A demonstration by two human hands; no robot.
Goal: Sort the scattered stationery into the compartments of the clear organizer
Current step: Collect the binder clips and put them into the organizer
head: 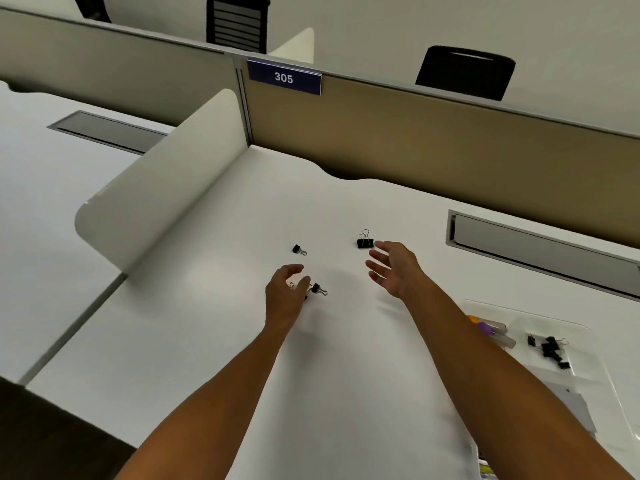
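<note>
Reaching right hand (393, 268) (fingers spread) beside large clip (365, 242).

Left hand (285, 296) curled over a binder clip (319, 289), right hand (393, 270) spread — larger clip (365, 242) just beyond its fingertips

I see both bare forearms extended forward. My left hand (285, 296) curls, thumb and forefinger close together. My right hand (394, 268) is spread, fingers straight.

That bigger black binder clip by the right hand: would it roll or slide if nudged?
The larger black metal binder clip probably slides, not rolls: its body looks wedge-shaped and sits flat on the smooth white desk. Its upright wire handles likely flop when touched. It looks small, so probably light.
</note>
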